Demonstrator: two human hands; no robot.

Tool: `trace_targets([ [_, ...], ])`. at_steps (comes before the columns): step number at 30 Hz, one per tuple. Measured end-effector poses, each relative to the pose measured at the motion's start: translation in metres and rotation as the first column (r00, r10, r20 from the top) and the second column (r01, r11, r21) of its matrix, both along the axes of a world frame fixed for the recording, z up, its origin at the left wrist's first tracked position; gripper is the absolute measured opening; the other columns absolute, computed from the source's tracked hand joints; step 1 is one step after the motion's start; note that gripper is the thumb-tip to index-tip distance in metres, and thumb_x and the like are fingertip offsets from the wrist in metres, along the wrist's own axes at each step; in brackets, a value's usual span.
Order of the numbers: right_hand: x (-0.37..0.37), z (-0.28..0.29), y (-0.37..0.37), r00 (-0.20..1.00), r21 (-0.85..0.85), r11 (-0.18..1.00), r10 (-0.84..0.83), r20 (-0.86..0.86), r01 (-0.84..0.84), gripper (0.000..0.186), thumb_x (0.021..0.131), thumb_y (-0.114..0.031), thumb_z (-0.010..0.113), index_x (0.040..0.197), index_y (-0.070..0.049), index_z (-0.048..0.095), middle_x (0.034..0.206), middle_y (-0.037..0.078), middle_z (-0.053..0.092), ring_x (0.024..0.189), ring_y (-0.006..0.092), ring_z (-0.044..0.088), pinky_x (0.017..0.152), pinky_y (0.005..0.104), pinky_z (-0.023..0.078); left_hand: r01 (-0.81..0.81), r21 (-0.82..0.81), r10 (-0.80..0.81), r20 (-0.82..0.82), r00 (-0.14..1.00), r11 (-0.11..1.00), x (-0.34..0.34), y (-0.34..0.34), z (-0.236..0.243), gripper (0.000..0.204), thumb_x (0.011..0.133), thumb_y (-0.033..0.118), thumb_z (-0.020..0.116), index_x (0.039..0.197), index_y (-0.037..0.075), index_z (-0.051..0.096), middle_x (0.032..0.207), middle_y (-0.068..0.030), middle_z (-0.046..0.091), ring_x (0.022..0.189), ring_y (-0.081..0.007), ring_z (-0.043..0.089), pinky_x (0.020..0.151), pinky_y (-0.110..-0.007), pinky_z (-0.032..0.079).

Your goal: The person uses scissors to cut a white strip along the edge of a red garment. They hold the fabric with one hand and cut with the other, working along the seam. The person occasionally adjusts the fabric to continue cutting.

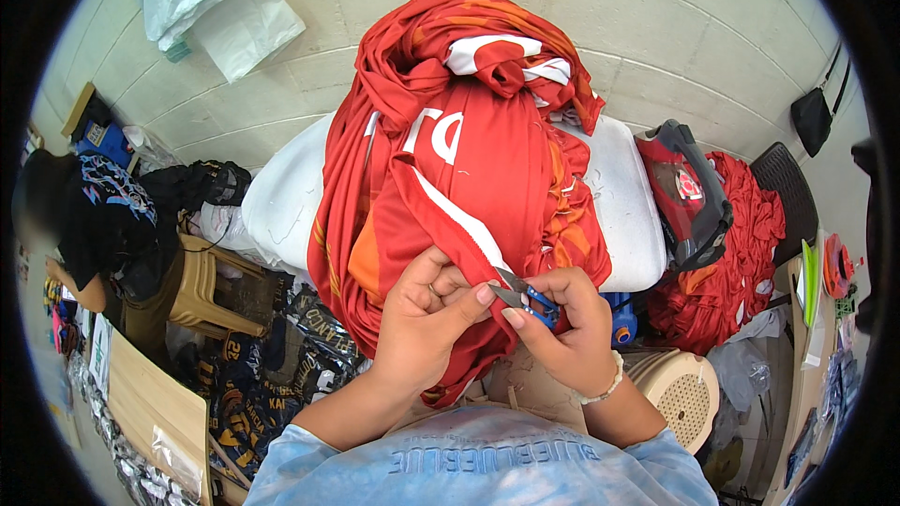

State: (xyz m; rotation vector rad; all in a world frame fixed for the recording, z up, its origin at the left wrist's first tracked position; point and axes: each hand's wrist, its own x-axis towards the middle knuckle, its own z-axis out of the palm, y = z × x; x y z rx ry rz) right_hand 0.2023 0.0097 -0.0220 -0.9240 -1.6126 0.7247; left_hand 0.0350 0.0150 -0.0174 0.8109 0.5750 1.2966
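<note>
Where the hands met: left hand (427, 314) and right hand (572, 319) sat close together, low on the front of the red cloth (502, 145).
Left grip: thumb and fingers clamped on a cloth edge; thumb tip just beside the snips' tips.
Right grip: clamped on the blue snips (541, 305), handle partly inside the curled fingers.
Blades (511, 299): points apart, aimed up and left, toward the left grip.
White strip (459, 211): ran along the cloth edge, long axis slanting from upper left down to the right; lower end near the blades. Lay up-left of the right grip; left hand was nearer.
Cloth heap: bunched on the white worktop (289, 197), spilling over its near edge.
Hidden: right fingertips behind the handle, cloth under the left fingers. Couldn't tell if the blades touched fabric.
Right side: grey-red case (689, 197), more red fabric (698, 305) beyond; beige stool (680, 398) partly behind the right forearm.
Left rim: co-worker (117, 215), head blurred, lower body hard to make out.
</note>
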Motion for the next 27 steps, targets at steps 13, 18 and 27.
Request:
trace_targets([
  [13,-0.009,0.003,-0.005,0.975,-0.094,0.996,-0.021,-0.22,0.0,0.026,0.075,-0.007,0.075,0.092,0.002,0.057,0.073,0.008,0.061,0.062,0.0097,0.058,0.057,0.023,0.046,-0.019,0.026,0.02,-0.058,0.998,0.999,0.0,-0.002,0.001,0.045,0.088,-0.004,0.057,0.13,-0.002,0.041,0.108,-0.0108,0.063,0.098,-0.0138,0.061,0.088,-0.026,0.047],
  [18,0.004,-0.001,-0.002,0.99,-0.146,0.986,0.092,0.107,-0.076,0.019,0.077,-0.003,0.07,0.091,-0.001,0.057,0.07,0.004,0.058,0.061,0.0064,0.052,0.055,0.0222,0.042,-0.037,-0.021,0.038,0.011,0.999,0.999,-0.002,0.001,0.003,0.05,0.088,-0.003,0.058,0.133,0.0,0.039,0.107,-0.0101,0.064,0.096,-0.0135,0.062,0.083,-0.027,0.049],
  [27,0.002,0.002,-0.003,1.0,-0.098,0.995,0.004,-0.026,-0.006,0.023,0.077,-0.009,0.074,0.089,0.001,0.058,0.071,0.006,0.059,0.062,0.0093,0.054,0.056,0.0226,0.044,-0.023,-0.024,0.025,0.081,0.996,0.999,-0.004,0.004,0.005,0.057,0.088,-0.003,0.057,0.138,0.002,0.03,0.107,-0.0109,0.063,0.094,-0.0156,0.063,0.08,-0.029,0.053],
])
